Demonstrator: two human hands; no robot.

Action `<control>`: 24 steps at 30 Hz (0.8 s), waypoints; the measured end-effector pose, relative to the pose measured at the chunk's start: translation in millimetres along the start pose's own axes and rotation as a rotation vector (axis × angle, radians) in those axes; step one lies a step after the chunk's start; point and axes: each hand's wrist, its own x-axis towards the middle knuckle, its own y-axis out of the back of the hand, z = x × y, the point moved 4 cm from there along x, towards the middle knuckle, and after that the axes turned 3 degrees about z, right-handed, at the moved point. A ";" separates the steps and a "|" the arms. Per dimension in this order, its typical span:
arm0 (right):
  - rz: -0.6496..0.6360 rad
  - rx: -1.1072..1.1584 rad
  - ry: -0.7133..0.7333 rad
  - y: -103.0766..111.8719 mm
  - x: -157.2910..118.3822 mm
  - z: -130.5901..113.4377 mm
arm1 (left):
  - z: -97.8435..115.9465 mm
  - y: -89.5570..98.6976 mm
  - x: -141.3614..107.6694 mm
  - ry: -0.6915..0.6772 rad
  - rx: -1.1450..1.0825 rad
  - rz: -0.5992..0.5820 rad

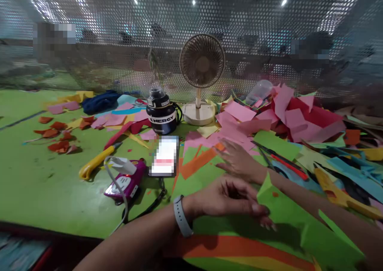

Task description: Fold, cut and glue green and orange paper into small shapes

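My left hand (pixel 229 197), with a pale watch strap (pixel 182 216) on its wrist, pinches the edge of a folded green paper piece (pixel 299 219) between thumb and fingers. A small orange spot marks this piece near its pointed top. My right hand (pixel 239 159) reaches forward beyond the left, fingers stretched out and palm down over the paper scraps. Its fingertips are beside a small orange paper scrap (pixel 220 146); whether they touch it I cannot tell. Orange paper strips (pixel 197 163) lie just left of that hand. The green paper partly covers my right forearm.
A phone (pixel 164 156), a purple device with a cable (pixel 128 185) and a yellow-handled tool (pixel 98 161) lie left. Behind stand a black bottle (pixel 161 117) and a fan (pixel 199 113). Pink paper (pixel 248 123), scissors (pixel 338 191) and a red-and-black tool (pixel 289 166) lie right.
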 end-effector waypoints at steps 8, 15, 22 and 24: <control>-0.037 0.187 -0.066 -24.4 43.2 -26.5 | 9.8 8.6 0.1 0.027 0.053 0.132; -0.036 0.508 -0.146 -17.8 46.3 -25.8 | 13.6 8.8 3.2 0.015 0.074 0.164; 0.084 1.314 -0.515 3.1 28.2 9.3 | 11.6 15.0 2.4 0.023 0.128 0.191; 0.111 1.433 -0.557 7.8 16.5 19.6 | 10.0 20.0 3.5 0.030 0.143 0.236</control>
